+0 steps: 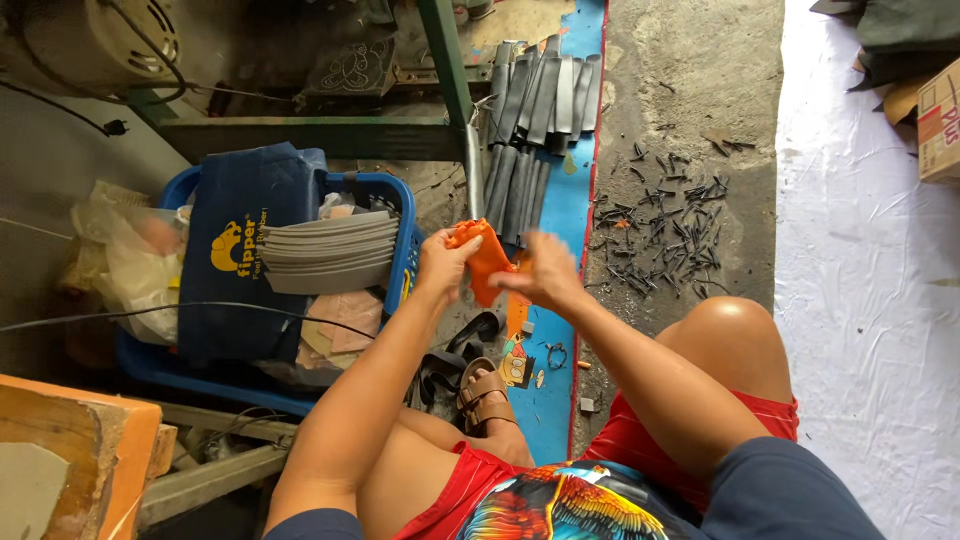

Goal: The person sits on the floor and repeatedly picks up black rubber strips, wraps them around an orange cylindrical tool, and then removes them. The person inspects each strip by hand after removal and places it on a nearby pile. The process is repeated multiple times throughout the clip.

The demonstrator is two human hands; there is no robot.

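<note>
I note my left hand (440, 262) and right hand (545, 272) both closed on the orange piece (485, 260); I judge a firm, even grip above the blue basket (400, 215) best.

A person with bare arms wears dark blue short sleeves (770, 490), red shorts (640, 440), a brightly coloured bird-print garment (560, 505) at the bottom centre of the frame, and a brown strapped sandal (487, 397).
</note>
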